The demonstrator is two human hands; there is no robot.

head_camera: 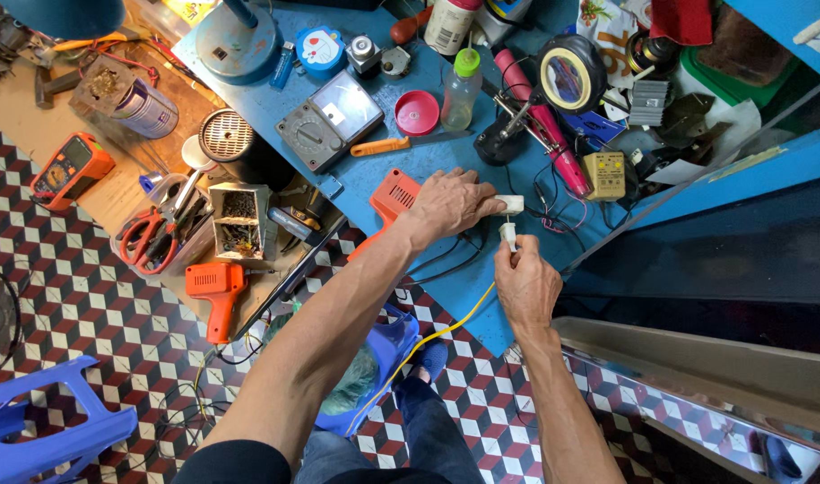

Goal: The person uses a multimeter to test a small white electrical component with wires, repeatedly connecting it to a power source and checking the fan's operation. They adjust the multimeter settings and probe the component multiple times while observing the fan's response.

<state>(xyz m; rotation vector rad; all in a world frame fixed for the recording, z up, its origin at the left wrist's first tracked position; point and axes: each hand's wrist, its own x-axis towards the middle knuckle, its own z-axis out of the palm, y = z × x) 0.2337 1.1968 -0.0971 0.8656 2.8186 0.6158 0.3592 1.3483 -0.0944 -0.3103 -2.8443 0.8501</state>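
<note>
Dark sleeves and blue trouser legs sit closest to my view, above a floor of red, white and black cube-pattern tiles. From here both bare forearms go up to the blue bench (446, 296).

My left hand (450, 202) lies flat, palm down, with its fingers closed on a small white socket block (513, 203) that rests on the bench top. My right hand (524, 285) is just below it, with fingertips pinched narrow around a white plug (508, 237); the plug points up at the block and almost touches it. A yellow cable (428, 339) runs from under the right hand down over the bench edge toward a blue plastic stool (387, 345) between my knees.

Around the hands it is crowded. An orange plastic housing (394, 195) with ribbed slots is partly under the left wrist. Black wires (455, 260) loop on the bench between both hands. Further up I see a grey analog meter (331, 118), a round red lid (417, 112), a clear bottle with green cap (463, 88), and a pink-handled tool (542, 125) beside a round magnifier (569, 72).

On the lower brown surface lie an orange soldering gun (214, 289), red-handled scissors (150, 240) and an orange multimeter (69, 168).

How the plug's pins stand I cannot tell; my fingers hide them. The stool's seat is mostly covered by my arm.
</note>
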